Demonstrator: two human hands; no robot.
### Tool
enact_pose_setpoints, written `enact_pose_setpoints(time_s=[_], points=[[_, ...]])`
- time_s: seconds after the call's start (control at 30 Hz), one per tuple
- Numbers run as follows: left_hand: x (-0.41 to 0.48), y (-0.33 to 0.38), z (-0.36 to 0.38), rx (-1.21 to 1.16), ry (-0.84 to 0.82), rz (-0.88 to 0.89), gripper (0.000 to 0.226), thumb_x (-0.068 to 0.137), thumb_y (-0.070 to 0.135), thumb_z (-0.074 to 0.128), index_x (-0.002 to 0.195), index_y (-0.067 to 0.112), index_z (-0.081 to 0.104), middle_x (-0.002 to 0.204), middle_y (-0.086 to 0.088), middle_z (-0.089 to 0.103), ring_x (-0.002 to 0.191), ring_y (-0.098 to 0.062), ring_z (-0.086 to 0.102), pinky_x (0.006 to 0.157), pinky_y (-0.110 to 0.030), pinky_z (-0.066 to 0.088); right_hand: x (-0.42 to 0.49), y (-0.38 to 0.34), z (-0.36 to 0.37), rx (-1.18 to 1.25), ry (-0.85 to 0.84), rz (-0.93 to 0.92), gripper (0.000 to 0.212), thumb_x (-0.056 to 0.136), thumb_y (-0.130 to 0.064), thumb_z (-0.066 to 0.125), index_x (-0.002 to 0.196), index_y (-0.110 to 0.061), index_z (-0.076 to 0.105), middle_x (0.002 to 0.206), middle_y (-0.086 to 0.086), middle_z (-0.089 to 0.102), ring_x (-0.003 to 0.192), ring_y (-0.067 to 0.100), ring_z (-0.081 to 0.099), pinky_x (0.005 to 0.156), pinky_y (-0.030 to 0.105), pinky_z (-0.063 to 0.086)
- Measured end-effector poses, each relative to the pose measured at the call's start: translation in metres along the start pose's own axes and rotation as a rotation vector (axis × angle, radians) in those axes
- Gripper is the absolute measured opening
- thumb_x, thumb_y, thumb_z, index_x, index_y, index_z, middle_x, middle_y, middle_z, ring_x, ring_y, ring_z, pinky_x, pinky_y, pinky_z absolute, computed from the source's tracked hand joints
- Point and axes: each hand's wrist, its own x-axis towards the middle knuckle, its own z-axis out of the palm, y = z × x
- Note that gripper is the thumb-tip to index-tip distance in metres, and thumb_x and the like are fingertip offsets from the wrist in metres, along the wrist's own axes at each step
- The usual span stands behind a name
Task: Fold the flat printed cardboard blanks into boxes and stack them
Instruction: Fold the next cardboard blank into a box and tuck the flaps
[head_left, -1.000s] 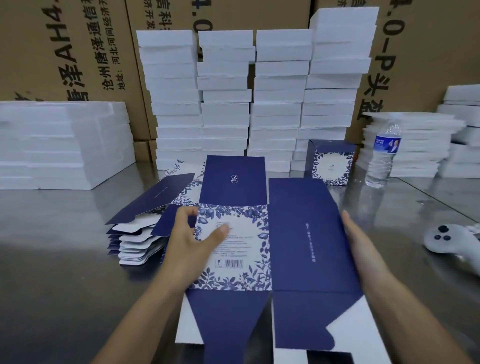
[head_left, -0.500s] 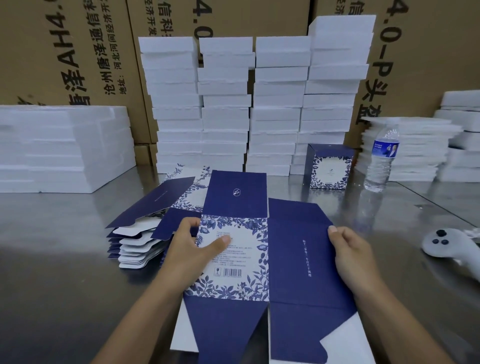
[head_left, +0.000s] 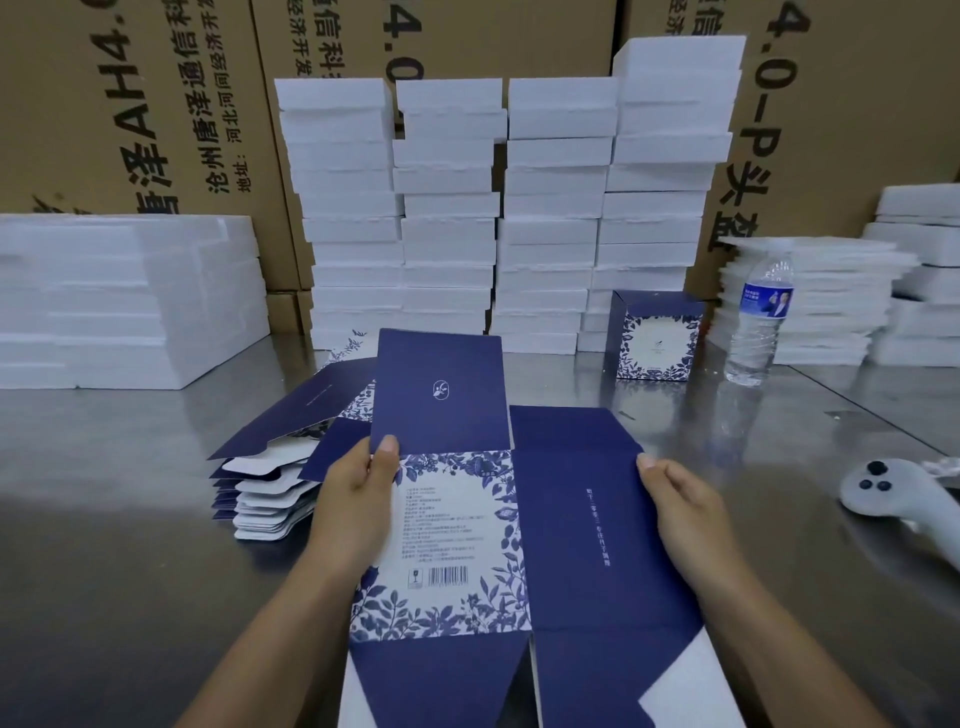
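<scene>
A person is holding a flat printed cardboard blank (head_left: 519, 519) over the near middle of a steel surface (head_left: 104, 519), printed side up. The left hand (head_left: 353, 504) is gripping the left edge of the flowered panel, thumb pressing on top by the crease of the far flap and fingers tucked out of sight beneath. The right hand (head_left: 685, 514) is pinching the right edge of the plain blue panel, thumb on top and fingers curling under the card. The far flap with the small white emblem is tilting upward, while the near flaps are hanging toward the person.

Just left of the blank, a pile of flat blanks (head_left: 270, 483) is lying on the surface. One folded box (head_left: 657, 338) is standing upright far to the right, and a water bottle (head_left: 758, 322) is standing near it, further right. A white controller (head_left: 883, 493) is resting at the right edge. Stacks of white foam blocks (head_left: 447, 208) are rising along the far side, backed by brown cartons (head_left: 130, 104) printed with black characters.
</scene>
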Motion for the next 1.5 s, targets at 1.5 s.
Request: enact_pose_setpoints(time_s=[1.5], points=[[0.002,-0.007,-0.003,-0.048,0.126,-0.037,0.051,0.102,0.035,0.036,0.083,-0.005,0.061,0.076,-0.003,0.065,0.074,-0.02,0.054,0.067,-0.032,0.04,-0.002,0.005,0.003,-0.185,-0.092,-0.069,0.046,0.099,-0.028,0.042,0.077,0.012,0.051,0.062,0.008,0.05,0.054,0.015,0.044,0.05,0.023,0.033]])
